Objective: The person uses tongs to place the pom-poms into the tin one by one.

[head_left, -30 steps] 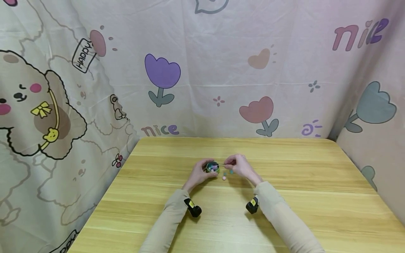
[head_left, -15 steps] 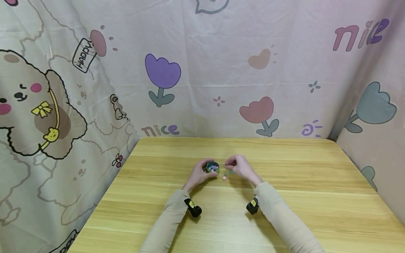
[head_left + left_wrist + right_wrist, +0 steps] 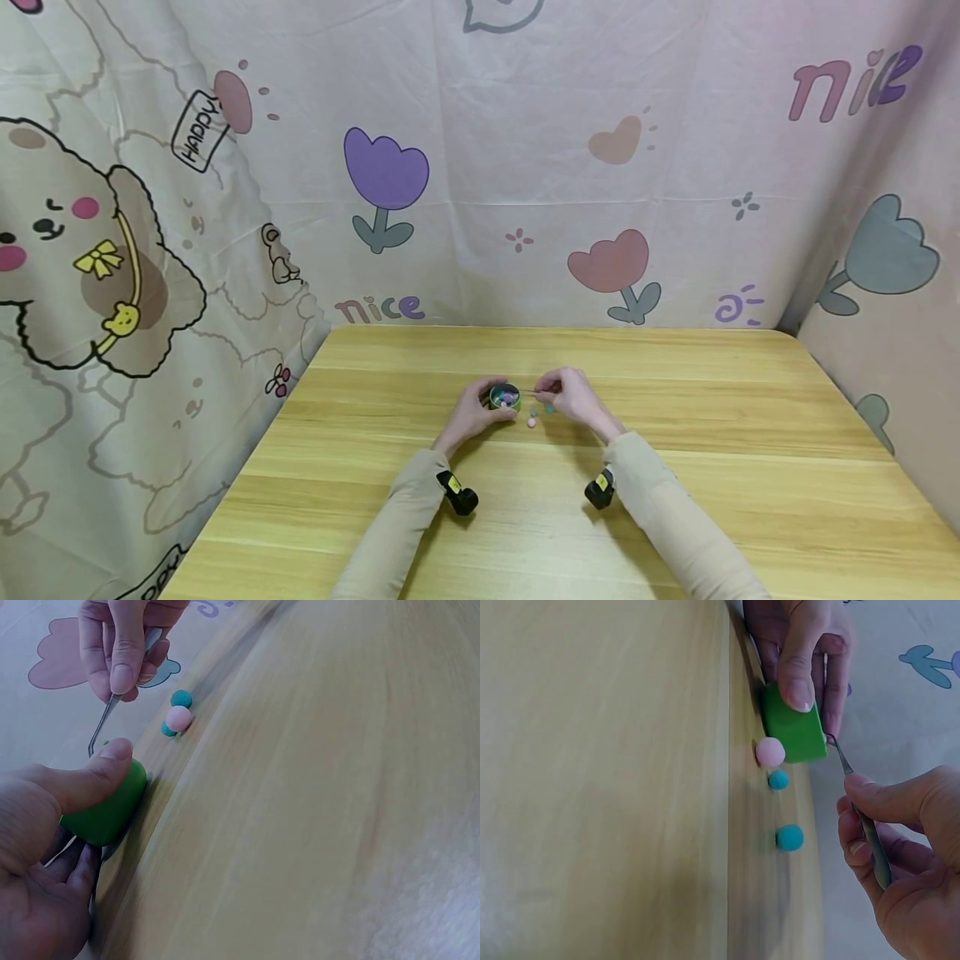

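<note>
My left hand (image 3: 472, 410) grips a small green cup (image 3: 795, 735) on the table, thumb on the near side and fingers round the far side. In the head view, several purple and pale balls lie inside the cup. My right hand (image 3: 573, 396) pinches a pair of metal tweezers (image 3: 864, 817) between thumb and fingers. Their bent tip reaches the cup's mouth; whether it holds a ball cannot be made out. Beside the cup, on the side toward my right hand, lie a pink pom-pom (image 3: 769, 751), a small teal pom-pom (image 3: 778, 779) and another teal pom-pom (image 3: 789, 838).
A light wooden table (image 3: 675, 517) stretches out around both hands. Behind it and along both sides hangs a printed cloth (image 3: 495, 150) with flowers and a cartoon bear. A black camera sits at each wrist, below beige sleeves (image 3: 667, 500).
The right hand and tweezers have shifted very slightly to the right. My left hand, the cup and the loose pom-poms have stayed in place.
</note>
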A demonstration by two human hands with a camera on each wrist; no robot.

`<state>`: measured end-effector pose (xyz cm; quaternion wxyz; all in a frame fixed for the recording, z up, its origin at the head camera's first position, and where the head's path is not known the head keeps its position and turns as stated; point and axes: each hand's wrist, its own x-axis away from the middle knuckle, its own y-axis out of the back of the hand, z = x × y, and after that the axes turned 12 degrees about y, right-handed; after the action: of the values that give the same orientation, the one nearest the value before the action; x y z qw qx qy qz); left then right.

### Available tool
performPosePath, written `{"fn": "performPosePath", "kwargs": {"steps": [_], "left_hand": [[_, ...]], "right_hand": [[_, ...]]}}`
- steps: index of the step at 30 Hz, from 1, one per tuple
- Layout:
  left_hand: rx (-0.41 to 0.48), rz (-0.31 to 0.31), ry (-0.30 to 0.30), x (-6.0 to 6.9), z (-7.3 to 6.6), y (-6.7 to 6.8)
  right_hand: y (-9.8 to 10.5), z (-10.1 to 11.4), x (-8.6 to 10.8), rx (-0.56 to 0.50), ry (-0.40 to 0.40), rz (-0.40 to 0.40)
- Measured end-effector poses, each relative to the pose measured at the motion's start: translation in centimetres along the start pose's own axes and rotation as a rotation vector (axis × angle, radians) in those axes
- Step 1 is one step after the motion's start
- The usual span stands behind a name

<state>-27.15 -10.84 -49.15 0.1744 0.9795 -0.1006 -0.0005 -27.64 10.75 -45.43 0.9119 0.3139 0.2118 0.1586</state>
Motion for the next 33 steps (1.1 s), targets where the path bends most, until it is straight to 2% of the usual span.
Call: {"fn": "performPosePath", "kwargs": {"steps": [5, 12, 27, 33], "left_hand": [[-0.008, 0.008, 0.009, -0.2, 0.3, 0.2], [0.002, 0.014, -0.010, -0.2, 0.4, 0.2], [-0.046, 0.016, 0.004, -0.2, 0.3, 0.2], [-0.025, 0.011, -0.007, -0.2, 0.4, 0.1]], "right_hand": [[-0.1, 0.1, -0.1, -0.019, 0.006, 0.006], [0.1, 0.0, 0.1, -0.007, -0.016, 0.003], [0.6, -0.4, 0.5, 0.017, 0.022, -0.014], [1.0, -0.4, 0.9, 0.019, 0.017, -0.017]]}}
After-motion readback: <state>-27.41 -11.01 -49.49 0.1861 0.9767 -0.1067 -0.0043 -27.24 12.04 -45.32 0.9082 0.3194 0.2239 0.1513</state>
